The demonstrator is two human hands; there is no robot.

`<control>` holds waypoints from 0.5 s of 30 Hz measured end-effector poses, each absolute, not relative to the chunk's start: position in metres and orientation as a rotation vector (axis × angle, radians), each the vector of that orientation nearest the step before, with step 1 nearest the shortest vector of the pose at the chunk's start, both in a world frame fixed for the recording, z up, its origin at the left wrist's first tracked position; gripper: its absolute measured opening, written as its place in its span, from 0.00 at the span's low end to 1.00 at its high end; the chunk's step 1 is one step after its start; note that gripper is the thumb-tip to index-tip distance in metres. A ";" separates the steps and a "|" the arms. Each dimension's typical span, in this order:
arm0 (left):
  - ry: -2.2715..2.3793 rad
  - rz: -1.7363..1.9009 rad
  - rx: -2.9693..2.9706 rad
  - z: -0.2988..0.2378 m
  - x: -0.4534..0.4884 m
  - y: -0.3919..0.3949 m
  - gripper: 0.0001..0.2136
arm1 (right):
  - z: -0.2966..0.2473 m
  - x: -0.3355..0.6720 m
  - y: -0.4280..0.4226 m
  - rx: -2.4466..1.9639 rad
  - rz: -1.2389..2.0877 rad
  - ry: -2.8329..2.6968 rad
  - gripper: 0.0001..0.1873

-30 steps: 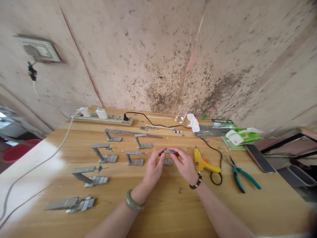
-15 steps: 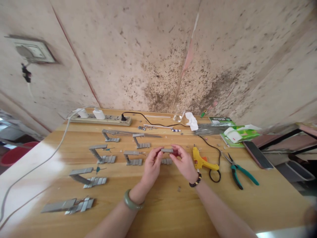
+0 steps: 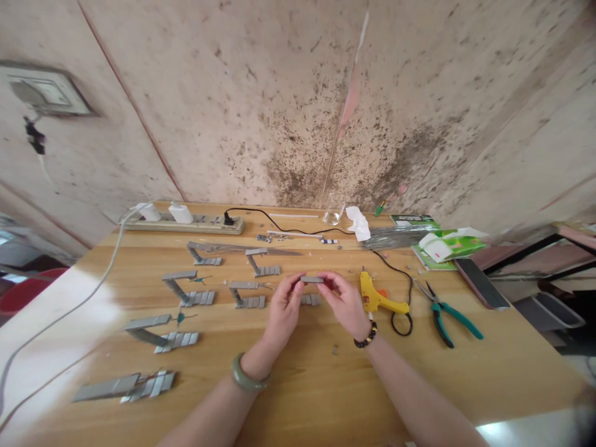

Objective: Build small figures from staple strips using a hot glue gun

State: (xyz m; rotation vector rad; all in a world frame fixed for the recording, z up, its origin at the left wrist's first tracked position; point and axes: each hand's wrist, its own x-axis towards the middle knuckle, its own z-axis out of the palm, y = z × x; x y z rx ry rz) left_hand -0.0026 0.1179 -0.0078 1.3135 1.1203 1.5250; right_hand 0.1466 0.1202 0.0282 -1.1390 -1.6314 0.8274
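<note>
Between my fingertips is a small grey flat-topped piece. My left hand pinches its left end, and my right hand grips the right end. Just beneath it, a grey slatted base shows partly between the hands; whether the two are joined is hidden. To the left stand several similar grey models with slatted bases, the nearest being a bracket-shaped one. A yellow glue gun lies right of my right hand.
Teal-handled pliers and a phone lie at the right. Along the back are a power strip, a glass, crumpled tissue and a bundle of grey strips. A black cord runs across the table.
The view has shifted slightly, so everything sits a little further left and higher. Both hands keep hold of the grey piece with almost the same grip.
</note>
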 end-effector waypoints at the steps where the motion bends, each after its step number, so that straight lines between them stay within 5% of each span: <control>1: 1.119 1.524 1.298 -0.007 -0.002 0.118 0.15 | 0.028 0.146 0.120 -1.140 0.839 -1.622 0.11; 10: 1.063 1.532 1.200 0.003 -0.003 0.114 0.21 | 0.039 0.157 0.119 -1.000 1.165 -1.370 0.14; 15: 1.099 1.504 1.196 0.000 -0.008 0.117 0.22 | 0.054 0.168 0.110 -0.792 1.597 -1.965 0.12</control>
